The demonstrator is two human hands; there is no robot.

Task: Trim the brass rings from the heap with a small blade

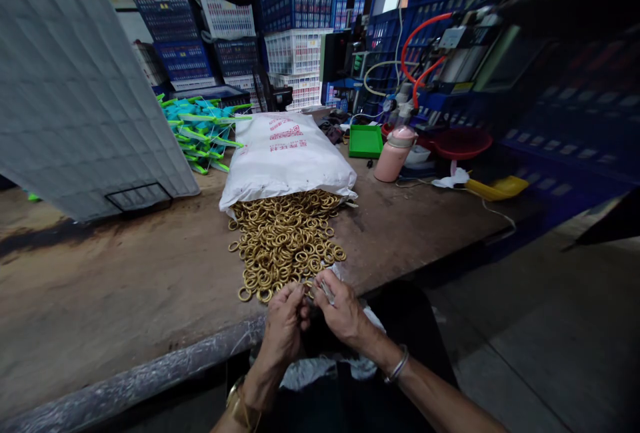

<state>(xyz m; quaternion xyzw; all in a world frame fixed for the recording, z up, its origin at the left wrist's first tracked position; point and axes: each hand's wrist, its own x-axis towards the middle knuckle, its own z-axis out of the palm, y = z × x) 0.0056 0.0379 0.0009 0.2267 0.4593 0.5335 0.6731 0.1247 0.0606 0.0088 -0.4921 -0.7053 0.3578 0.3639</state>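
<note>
A heap of gold-coloured rings (283,240) spills from the mouth of a white woven sack (290,153) onto the table. Just in front of the heap, at the table's near edge, my two hands are close together. My left hand (286,323) is closed, thumb and fingers pinched; whatever lies between the fingertips is too small to make out. My right hand (343,310) is closed around a small, thin grey metal tool (327,292), its kind unclear. A gold ring (309,288) shows between the two sets of fingertips; which hand touches it, I cannot tell.
On the left stands a large pale panel (100,86), with green and blue plastic pieces (203,133) behind it. A pink bottle (395,153), a green tray (365,141) and a yellow scoop (497,188) are at the right. Stacked crates (295,46) line the back.
</note>
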